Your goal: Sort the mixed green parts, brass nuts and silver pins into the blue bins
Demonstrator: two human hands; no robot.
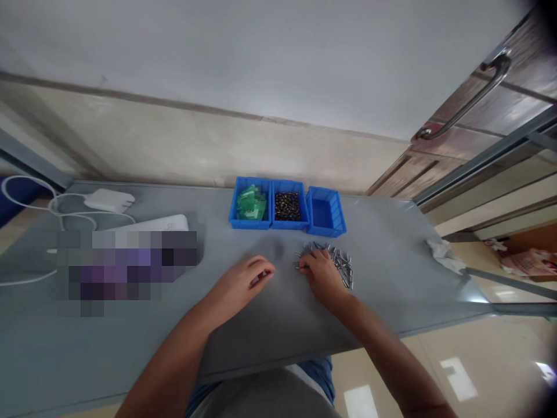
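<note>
A loose pile of slim silver metal pins (344, 268) lies on the grey table. My right hand (322, 273) covers the pile's left part, fingers bent down and pressed together among the pins. Some pin ends stick out beside its fingertips; what the fingers pinch is hidden. To the left, my left hand (248, 281) hovers over or rests on the table, thumb and forefinger curled together at the tips. Anything between them is too small to make out. Behind the hands stand a blue bin with green packets (251, 203), a bin with small dark brass-coloured parts (287, 206) and an empty blue bin (322, 213).
At the left are a white power bank-like block (174, 223), a white charger (109, 200) with cables, and a blurred-out patch. A crumpled white tissue (444, 255) lies at the table's right edge. A wall rises behind the bins, and a metal frame borders the right.
</note>
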